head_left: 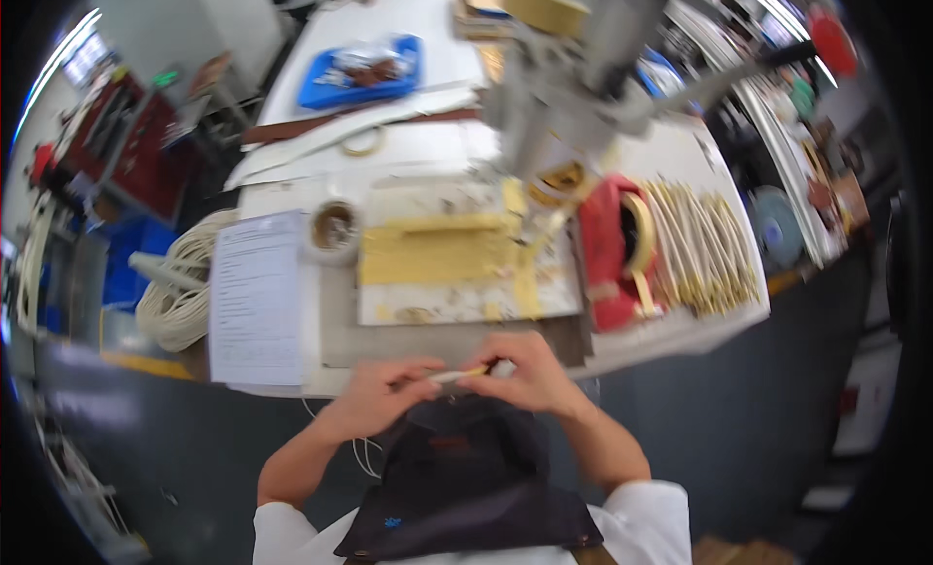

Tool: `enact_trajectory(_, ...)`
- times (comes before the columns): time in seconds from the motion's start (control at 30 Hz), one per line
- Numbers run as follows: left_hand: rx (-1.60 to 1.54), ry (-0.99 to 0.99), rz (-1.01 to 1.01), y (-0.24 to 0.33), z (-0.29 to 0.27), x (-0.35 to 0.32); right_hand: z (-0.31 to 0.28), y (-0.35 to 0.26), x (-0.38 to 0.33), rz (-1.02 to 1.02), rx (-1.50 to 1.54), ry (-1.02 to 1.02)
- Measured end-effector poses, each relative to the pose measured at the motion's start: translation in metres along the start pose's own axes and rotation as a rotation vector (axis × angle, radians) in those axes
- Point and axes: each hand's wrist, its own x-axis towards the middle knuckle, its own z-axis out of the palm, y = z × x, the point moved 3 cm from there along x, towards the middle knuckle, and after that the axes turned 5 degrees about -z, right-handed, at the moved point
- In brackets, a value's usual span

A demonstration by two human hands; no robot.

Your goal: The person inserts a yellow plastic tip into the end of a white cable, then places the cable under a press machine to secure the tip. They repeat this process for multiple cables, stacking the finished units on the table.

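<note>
Close to my apron, between my two hands, runs a short stretch of white cable [449, 376] with a yellow band on it. My left hand [381, 395] pinches the cable from the left. The fingers of my right hand [528, 371] close on it by the yellow band, and a small pale bit shows at those fingers. Thin white cord hangs below my left wrist; whether it joins the held cable is unclear. Just beyond my hands lies a white board [466, 303] partly covered with yellow tape [437, 254].
Right of the board stand a red tape dispenser [604, 254] and a row of white cables [700, 244]. A grey lever press [559, 108] rises behind. Leftward are a tape roll [332, 230], a printed sheet [256, 303] and coiled cable [175, 308]. Farther back sits a blue tray [321, 91].
</note>
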Motion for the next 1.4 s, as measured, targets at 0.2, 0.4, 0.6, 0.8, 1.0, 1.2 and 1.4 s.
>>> enact_trajectory(0.2,0.228,0.316,0.151,0.023,-0.051,-0.03,-0.025,-0.019,-0.005,-0.35,-0.465,0.21)
enact_trajectory(0.4,0.414,0.552,0.233,0.057,-0.083,-0.025,-0.034,-0.006,0.011,-0.331,-0.636,0.46)
enact_trajectory(0.6,0.276,0.544,0.133,0.003,-0.101,0.021,-0.037,0.019,0.019,-0.274,-0.819,0.538)
enact_trajectory(0.8,0.438,0.508,0.178,-0.006,-0.102,0.033,-0.04,0.026,0.017,-0.23,-0.759,0.594)
enact_trajectory(1.0,0.495,0.465,0.202,-0.005,-0.104,0.034,-0.043,0.023,0.016,-0.243,-0.674,0.624)
enact_trajectory(1.2,0.568,0.408,0.379,-0.011,-0.111,0.042,-0.042,0.023,0.015,-0.264,-0.698,0.627)
enact_trajectory(1.4,0.67,0.409,0.397,-0.012,-0.108,0.039,-0.039,0.022,0.014,-0.262,-0.69,0.613)
